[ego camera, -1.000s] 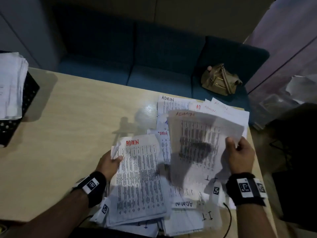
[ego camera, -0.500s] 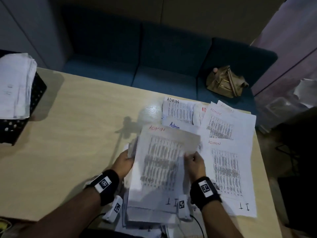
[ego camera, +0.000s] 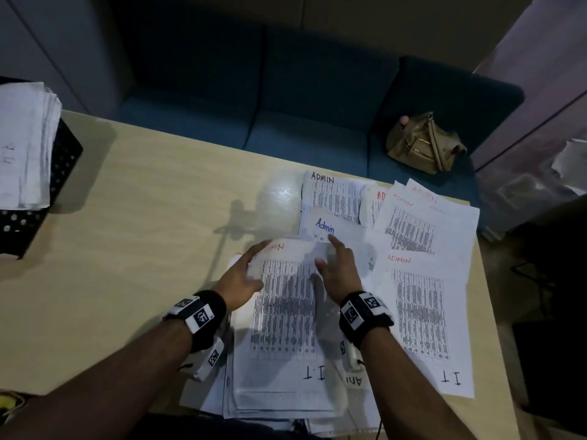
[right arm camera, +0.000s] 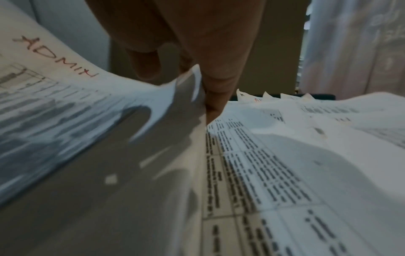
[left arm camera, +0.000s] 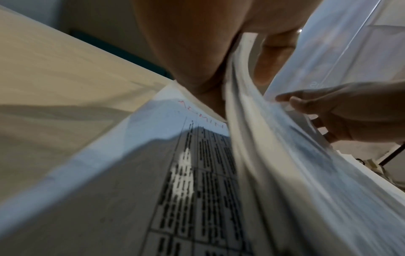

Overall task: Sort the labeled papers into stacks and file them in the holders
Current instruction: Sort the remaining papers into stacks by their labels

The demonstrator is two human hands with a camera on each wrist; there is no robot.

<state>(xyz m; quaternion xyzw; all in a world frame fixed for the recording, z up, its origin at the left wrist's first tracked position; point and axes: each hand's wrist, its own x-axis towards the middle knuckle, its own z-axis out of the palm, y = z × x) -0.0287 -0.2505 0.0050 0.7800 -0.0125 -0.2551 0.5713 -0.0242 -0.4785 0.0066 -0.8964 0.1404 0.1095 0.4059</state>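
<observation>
A stack of printed papers lies at the table's near edge. Its top sheet carries a red ADMIN label and an upside-down "I.T". My left hand is at the sheet's far left corner. In the left wrist view the raised edge of the sheet runs between thumb and fingers. My right hand lies with straight, spread fingers on the sheet's far right corner. In the right wrist view one fingertip presses the paper below. More ADMIN sheets lie spread to the right, one labelled in blue.
A black mesh holder with a pile of papers stands at the table's far left. Beyond the wooden table is a blue sofa with a tan bag on it. The table's right edge is close to the spread sheets.
My right hand carried the ADMIN sheet left from the spread papers onto the stack at my left hand, then let go and straightened its fingers. My left fingers stretched along the sheet's edge.
</observation>
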